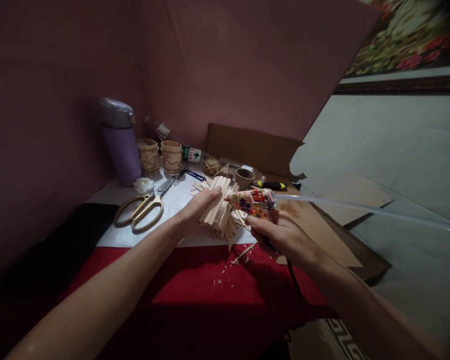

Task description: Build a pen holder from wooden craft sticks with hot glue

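Note:
My left hand (198, 206) is closed around a piece covered with upright wooden craft sticks (216, 202), its thumb along the outer sticks. A see-through surface shows between the sticks on the piece's right side. My right hand (275, 232) grips a flower-patterned hot glue gun (251, 201). Its nozzle points left and touches or nearly touches the sticks; I cannot tell which. A long clear glue stick (333, 201) runs out of its back to the right. Loose craft sticks (230, 230) lie beneath the held piece.
Gold-handled scissors (146, 207) lie left, beside a white crumpled item (143, 185). Behind stand a purple bottle (120, 142) and two decorated wooden cups (171, 156). Twine (217, 167), a cardboard roll (244, 178), a black-and-yellow cutter (272, 185) and cardboard sheets (328, 235) lie right.

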A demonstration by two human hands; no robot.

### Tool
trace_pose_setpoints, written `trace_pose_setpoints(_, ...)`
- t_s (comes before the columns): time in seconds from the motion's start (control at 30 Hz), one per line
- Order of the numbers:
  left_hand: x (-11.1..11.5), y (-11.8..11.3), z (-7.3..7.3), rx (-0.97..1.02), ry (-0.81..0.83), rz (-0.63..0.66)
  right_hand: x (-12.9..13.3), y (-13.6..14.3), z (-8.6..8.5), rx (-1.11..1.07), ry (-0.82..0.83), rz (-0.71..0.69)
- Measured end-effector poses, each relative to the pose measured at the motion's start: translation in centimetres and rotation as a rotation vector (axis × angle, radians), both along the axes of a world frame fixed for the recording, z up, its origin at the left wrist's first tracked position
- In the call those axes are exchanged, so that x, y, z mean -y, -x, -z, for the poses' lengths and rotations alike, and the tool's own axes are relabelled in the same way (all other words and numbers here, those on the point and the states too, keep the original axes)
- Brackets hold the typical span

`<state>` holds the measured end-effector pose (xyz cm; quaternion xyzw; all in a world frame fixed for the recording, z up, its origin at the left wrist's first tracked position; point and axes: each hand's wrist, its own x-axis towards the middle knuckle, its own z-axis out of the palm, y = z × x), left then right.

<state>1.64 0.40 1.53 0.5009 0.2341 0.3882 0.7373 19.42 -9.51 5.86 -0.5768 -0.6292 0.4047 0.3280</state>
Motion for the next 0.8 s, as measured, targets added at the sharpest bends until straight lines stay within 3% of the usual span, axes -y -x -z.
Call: trace_pose_setpoints(0.8, -0.1, 0.1, 0.25, -0.046, 0.0, 0.03, -0.33, -0.45, 0.28, 0.0, -0.029, 0.009)
